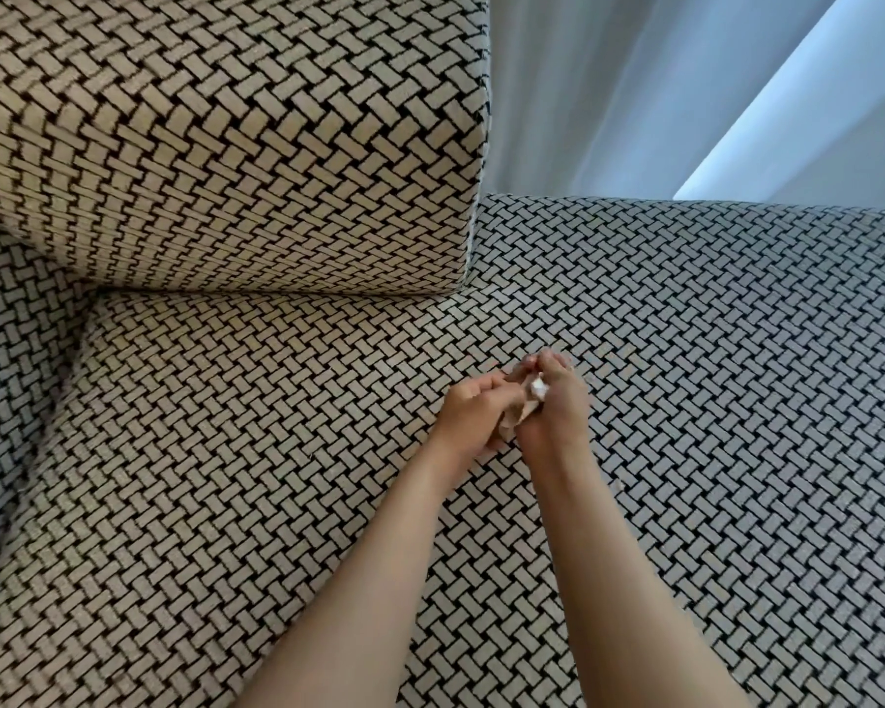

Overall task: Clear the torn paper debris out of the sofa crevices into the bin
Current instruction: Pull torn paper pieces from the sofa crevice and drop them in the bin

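The left hand [473, 408] and the right hand [558, 406] are pressed together, with their fingers curled round the torn paper [536, 388] between them. The crevice [277, 294] beyond the hands shows no scraps. No bin is in view, so I judge the dropping is left to do.

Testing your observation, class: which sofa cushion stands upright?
The back cushion, upper left; the seat cushion in front of it lies flat.

paper scraps [536, 388] | white, crumpled | clutched above sofa seat cushion [277, 452]
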The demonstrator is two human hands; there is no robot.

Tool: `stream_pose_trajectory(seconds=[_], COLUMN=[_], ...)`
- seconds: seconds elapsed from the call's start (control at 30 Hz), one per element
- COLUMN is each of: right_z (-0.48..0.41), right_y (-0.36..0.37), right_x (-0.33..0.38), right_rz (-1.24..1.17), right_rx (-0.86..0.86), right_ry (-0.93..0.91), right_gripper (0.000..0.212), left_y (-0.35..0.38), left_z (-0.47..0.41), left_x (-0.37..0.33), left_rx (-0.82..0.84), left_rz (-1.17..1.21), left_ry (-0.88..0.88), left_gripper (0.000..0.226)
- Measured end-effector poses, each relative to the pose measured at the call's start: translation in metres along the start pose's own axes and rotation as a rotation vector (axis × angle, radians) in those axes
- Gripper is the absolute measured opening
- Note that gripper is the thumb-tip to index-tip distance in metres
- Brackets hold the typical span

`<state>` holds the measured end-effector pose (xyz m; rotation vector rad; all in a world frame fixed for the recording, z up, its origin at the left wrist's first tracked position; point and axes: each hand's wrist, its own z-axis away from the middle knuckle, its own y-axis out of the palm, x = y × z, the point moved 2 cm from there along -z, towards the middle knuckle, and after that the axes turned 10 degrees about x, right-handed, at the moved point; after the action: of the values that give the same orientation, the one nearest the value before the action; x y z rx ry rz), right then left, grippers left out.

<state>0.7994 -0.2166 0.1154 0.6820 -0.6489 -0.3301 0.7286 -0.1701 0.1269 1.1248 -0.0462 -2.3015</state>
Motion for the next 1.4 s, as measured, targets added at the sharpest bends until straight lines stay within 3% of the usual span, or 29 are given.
stream_pose_trajectory(seconds=[0.23,0.43,0.53,0.73,0.93,1.17,1.4], right_z=[0.040,0.073,0.094,0.131,0.184,0.260,0.317], right_y=[0.034,0.052,0.064,0.087,0.085,0.086,0.038], right_x=[-0.047,-0.095,-0.115,-0.162,-0.224,-0.295,-0.419], right_rz=[0.060,-0.027,-0.036,0.142,0.295,0.398,0.743], right_rx=[0.100,0.117,0.094,0.032,0.097,0.202,0.305], right_ry=[0.036,0.133,0.159,0.239,0.366,0.490,0.618], right_gripper=[0.025,0.024,0.029,0.024,0.016,0.022,0.026], left_y=[-0.038,-0.071,-0.087,-0.116,-0.146,-0.179,-0.239], left_z=[0.053,0.109,0.138,0.184,0.243,0.318,0.395], left_x=[-0.002,0.004,0.006,0.019,0.068,0.121,0.230], left_rx=[0.030,-0.021,-0.031,-0.220,-0.430,-0.568,-0.759], left_rz=[0.140,0.307,0.429,0.720,1.105,1.210,1.289], left_ry=[-0.039,0.056,0.140,0.333,0.414,0.532,0.590], left_gripper=[0.016,0.013,0.026,0.043,0.022,0.032,0.031])
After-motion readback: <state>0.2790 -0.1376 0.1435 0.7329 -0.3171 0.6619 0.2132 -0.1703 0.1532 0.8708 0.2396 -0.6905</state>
